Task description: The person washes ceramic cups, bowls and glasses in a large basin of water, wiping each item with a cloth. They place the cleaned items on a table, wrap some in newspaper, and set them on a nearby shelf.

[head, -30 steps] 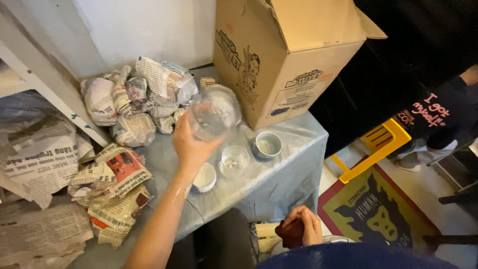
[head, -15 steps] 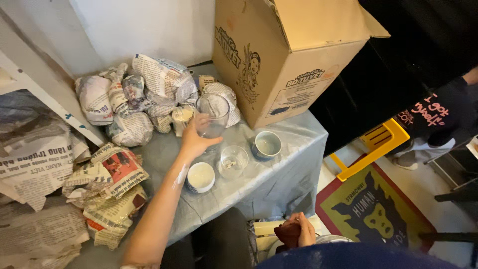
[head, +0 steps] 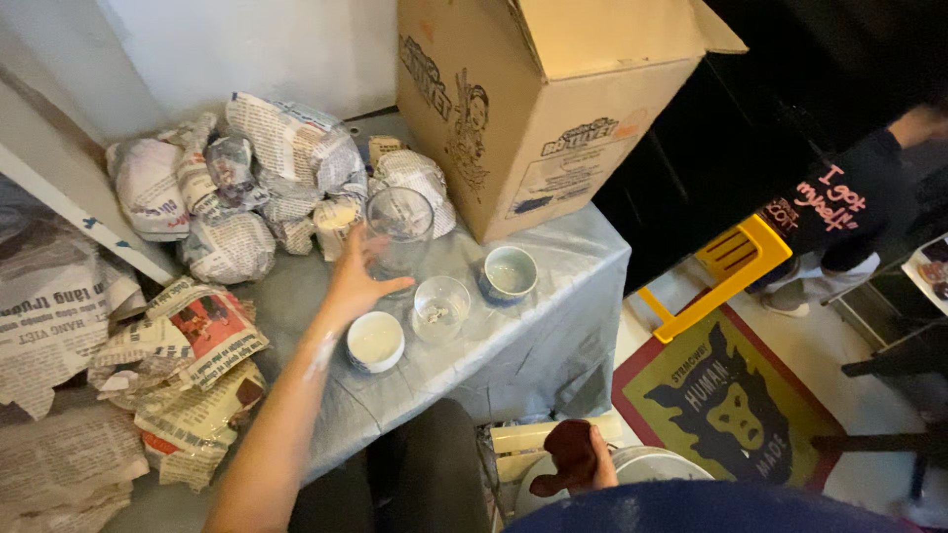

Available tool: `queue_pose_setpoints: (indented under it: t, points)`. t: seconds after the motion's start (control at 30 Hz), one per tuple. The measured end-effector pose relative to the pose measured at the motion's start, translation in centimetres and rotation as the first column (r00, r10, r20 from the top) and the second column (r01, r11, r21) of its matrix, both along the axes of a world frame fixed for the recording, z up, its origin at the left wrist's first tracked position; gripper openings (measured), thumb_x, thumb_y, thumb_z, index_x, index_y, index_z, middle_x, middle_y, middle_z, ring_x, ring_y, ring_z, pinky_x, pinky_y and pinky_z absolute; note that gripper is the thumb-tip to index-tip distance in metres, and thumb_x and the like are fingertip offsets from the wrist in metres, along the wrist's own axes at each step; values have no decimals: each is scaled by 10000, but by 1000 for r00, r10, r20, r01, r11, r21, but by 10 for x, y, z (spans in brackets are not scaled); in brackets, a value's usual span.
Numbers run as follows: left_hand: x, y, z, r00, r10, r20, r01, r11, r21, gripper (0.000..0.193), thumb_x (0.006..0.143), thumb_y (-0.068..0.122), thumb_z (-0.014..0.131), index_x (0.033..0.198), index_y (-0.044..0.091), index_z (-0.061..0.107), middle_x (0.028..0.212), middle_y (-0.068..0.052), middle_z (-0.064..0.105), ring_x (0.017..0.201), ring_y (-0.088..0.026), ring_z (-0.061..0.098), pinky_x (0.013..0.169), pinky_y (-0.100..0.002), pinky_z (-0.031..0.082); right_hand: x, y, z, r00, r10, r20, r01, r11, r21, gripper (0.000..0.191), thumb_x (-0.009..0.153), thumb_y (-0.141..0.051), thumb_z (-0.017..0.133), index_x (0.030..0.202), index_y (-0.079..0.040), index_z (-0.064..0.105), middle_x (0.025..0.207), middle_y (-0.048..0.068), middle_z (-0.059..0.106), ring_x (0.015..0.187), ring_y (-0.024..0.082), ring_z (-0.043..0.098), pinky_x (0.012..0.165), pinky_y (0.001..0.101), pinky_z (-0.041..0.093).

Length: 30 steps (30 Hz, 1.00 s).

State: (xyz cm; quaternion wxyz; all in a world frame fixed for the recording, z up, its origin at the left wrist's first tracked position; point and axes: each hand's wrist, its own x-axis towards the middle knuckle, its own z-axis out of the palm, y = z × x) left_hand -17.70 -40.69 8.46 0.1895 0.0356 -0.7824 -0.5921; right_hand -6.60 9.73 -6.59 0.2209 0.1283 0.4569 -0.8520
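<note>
My left hand (head: pixel 357 278) reaches over the grey-covered table (head: pixel 533 336) and rests its fingers against a tall clear glass (head: pixel 398 233) that stands upright on the table. In front of it stand a small white bowl (head: pixel 375 342), a small clear glass cup (head: pixel 440 307) and a blue-rimmed ceramic cup (head: pixel 510 272). My right hand (head: pixel 576 460) is low at the bottom edge, closed around a dark brown object above a white round rim (head: pixel 652 462).
Newspaper-wrapped bundles (head: pixel 232 192) pile up at the table's back left, and loose crumpled newspaper (head: pixel 178 355) lies at the left. An open cardboard box (head: pixel 538 109) stands at the back right. A yellow stool (head: pixel 726 266) and another person's dark sleeve (head: pixel 839 202) are at right.
My left hand has lowered the tall glass from the air down onto the table behind the small cups. My right hand stayed low with the brown object.
</note>
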Motion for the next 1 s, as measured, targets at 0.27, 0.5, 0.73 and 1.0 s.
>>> queue_pose_setpoints:
  t: [0.27,0.5,0.73,1.0]
  points:
    - [94,71,90,646,303,-701,-738,483,-471,631,905,256,862,1416,93,528,1529,-277,360,1469,-466,314,1278,-575,241,23,19,73,899,-435,-60,439,892,109,445,1002,-390,495,1295,-68,588,1219,105,668,1166,285,601,1018,491,429]
    - [105,298,60,462,-886,-27,870,459,-182,1179,615,429,935,1553,40,336,1476,-280,441,1349,-444,451,1083,-541,386,69,11,120,818,-465,-337,512,857,61,523,1034,-402,543,1431,-79,435,1441,102,500,1354,244,491,1137,443,378]
    - [119,389,-32,77,-995,60,810,98,578,707,762,155,823,1383,35,506,1179,-127,695,1003,-233,712,870,-391,586,147,49,187,807,26,-590,468,582,665,819,833,-239,698,1501,-152,232,1576,129,257,1425,347,344,1074,546,382]
    - [160,416,-69,-249,-942,225,769,-51,638,350,823,17,842,1091,-60,631,868,-206,620,714,-296,590,614,-432,459,158,57,153,523,750,-404,701,-110,704,659,729,-137,744,1361,-71,568,1396,187,553,1298,390,539,1081,532,446]
